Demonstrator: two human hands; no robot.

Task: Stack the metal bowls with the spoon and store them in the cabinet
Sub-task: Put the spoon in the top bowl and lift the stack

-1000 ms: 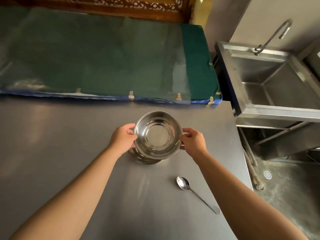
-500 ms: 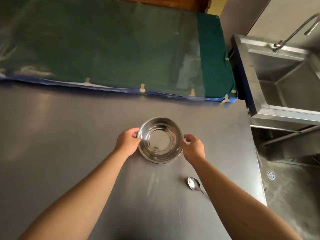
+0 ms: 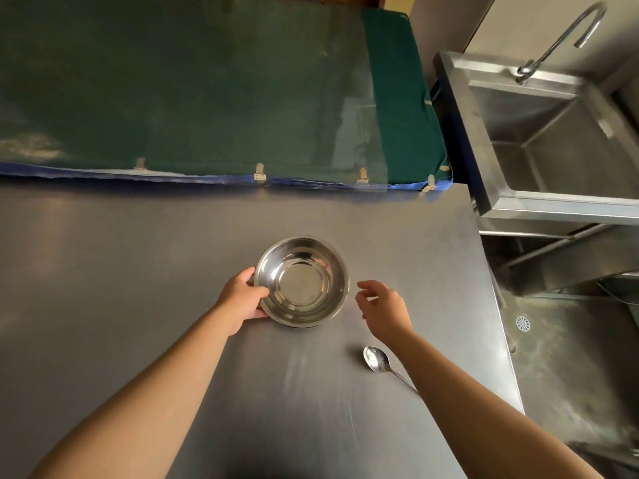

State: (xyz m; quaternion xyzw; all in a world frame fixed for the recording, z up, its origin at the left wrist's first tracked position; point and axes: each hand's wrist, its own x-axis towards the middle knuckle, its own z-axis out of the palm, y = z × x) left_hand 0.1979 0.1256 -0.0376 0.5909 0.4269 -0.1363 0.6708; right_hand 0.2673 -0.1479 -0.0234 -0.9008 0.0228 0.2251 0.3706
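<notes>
A shiny metal bowl point(image 3: 301, 282) sits right side up in the middle of a big grey table point(image 3: 103, 271). From above it looks like one bowl, and I cannot tell if more bowls are tucked under it. The left hand point(image 3: 242, 299) is on the left side of the bowl. Its thumb lies over the rim and its fingers point(image 3: 261, 312) curl around the outside, so this hand has hold of the bowl. The right hand point(image 3: 382, 307) is just beside the bowl on the right, but it does not touch it. There is a small gap between them. The fingers point(image 3: 363, 286) of this hand are loosely spread and a little bent, and they hold nothing. A metal spoon point(image 3: 382, 363) lies flat on the table, near the right arm and closer to the person than the bowl. Its round end points toward the bowl, and the far end of its handle goes under the right arm, so that part is hidden. Both arms are bare and reach out from the bottom of the picture. Behind the table is a long green cloth point(image 3: 190, 88) with a blue edge. On the right, apart from the table, stands a steel sink point(image 3: 560, 133) with a bent tap point(image 3: 560, 36) over it. Below the sink there is a wet floor with a small round drain point(image 3: 522, 323).
</notes>
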